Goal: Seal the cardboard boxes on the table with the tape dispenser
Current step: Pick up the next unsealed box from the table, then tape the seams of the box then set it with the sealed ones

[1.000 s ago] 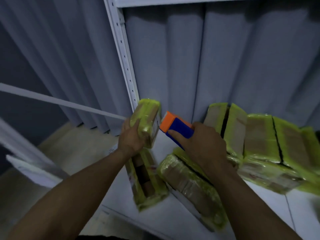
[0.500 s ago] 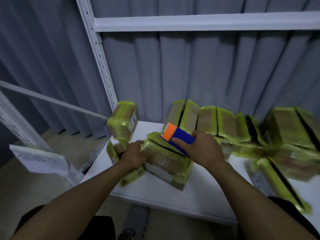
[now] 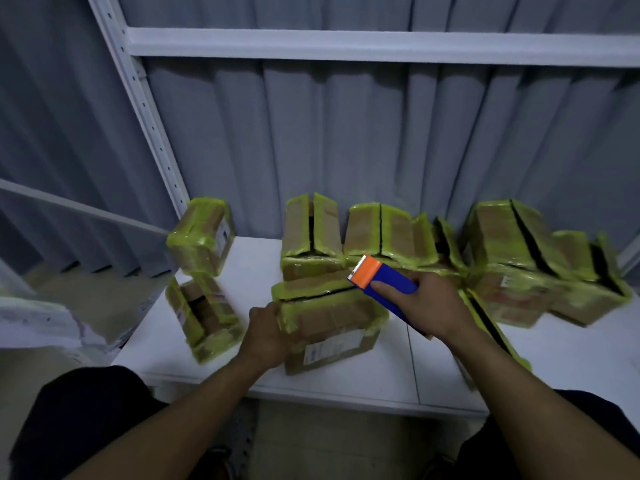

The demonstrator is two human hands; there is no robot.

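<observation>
A cardboard box (image 3: 332, 320) edged with yellow-green tape stands near the front of the white table (image 3: 363, 379), its top flaps meeting at a dark slit. My left hand (image 3: 268, 332) grips its left end. My right hand (image 3: 429, 306) holds a blue tape dispenser (image 3: 384, 282) with an orange toothed head, which sits over the box's right top corner. Several more taped boxes (image 3: 388, 233) line the back of the table against the curtain.
Two boxes sit at the table's left end, one upright (image 3: 201, 237) and one lying open-side up (image 3: 204, 317). A white shelf post (image 3: 149, 112) and crossbar (image 3: 381, 46) stand behind. Another box (image 3: 485, 327) lies under my right forearm. My knees are below the table edge.
My left hand let go of the small box at the left, then took hold of the box in front. The view swung right and down; the dispenser stayed in my right hand.
</observation>
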